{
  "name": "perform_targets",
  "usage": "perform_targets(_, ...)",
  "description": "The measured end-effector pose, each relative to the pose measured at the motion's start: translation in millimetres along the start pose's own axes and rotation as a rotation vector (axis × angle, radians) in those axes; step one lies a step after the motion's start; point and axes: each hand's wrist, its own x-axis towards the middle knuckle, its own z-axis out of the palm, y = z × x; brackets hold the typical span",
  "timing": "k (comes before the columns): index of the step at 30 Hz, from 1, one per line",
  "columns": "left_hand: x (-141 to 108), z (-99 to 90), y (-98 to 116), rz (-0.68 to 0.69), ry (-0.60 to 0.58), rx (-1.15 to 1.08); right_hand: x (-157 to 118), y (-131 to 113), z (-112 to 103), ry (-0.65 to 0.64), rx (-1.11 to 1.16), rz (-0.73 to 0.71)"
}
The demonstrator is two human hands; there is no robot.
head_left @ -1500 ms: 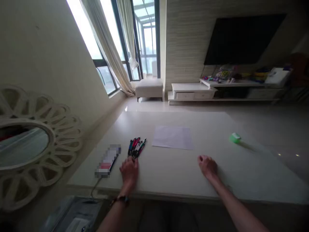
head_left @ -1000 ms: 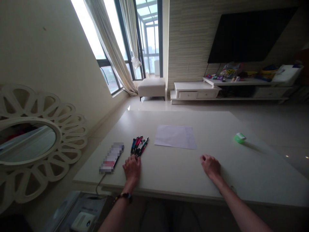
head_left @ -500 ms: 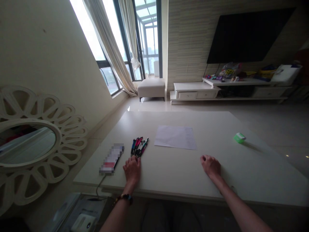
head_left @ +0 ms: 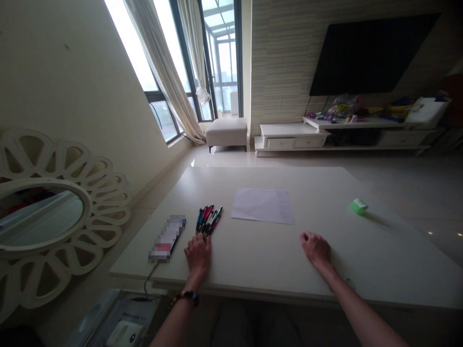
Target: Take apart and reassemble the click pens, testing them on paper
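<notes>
My left hand (head_left: 198, 254) rests on the white table (head_left: 253, 260) with its fingers curled, just at the near ends of a bunch of pens (head_left: 208, 220). Whether the fingertips touch the pens I cannot tell. The pens lie side by side in black, pink, blue, white and green. On the right, my right hand (head_left: 316, 248) lies on the tabletop in a loose fist, with nothing seen in it. A white sheet of paper (head_left: 262, 206) lies flat beyond and between the hands. Left of my left hand is a phone (head_left: 168, 238), its screen blurred out, with a cable.
A small green and white object (head_left: 359, 206) stands on the table's right side. Left of the table is a mirror with a petal-shaped frame (head_left: 88, 202). A beige ottoman (head_left: 227, 132) and a low white TV cabinet (head_left: 292, 135) stand beyond the far edge.
</notes>
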Motion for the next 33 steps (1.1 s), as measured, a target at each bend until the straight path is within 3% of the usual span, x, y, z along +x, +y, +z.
perform_targets(15, 0, 2.3, -1, 0.027, 0.011, -0.052, -1, -3, -5, -0.019, 0.011, -0.008)
perform_targets(19, 1, 6.9, -8, -0.004, 0.005, -0.214, 0, 1, -5, -0.014, 0.027, -0.011)
perform_targets(23, -5, 6.3, -3, -0.063, 0.017, -0.585, -2, -3, -8, 0.022, 0.176, -0.054)
perform_targets(26, -19, 7.0, 22, -0.084, -0.112, -0.946, -17, -34, -17, -0.012, 0.471, -0.062)
perform_targets(29, -37, 12.4, 60, -0.104, -0.323, -1.213, -42, -90, -30, -0.222, 0.922, -0.096)
perform_targets(33, -61, 17.9, 102, -0.082, -0.522, -1.37, -67, -154, -43, -0.375, 1.305, -0.095)
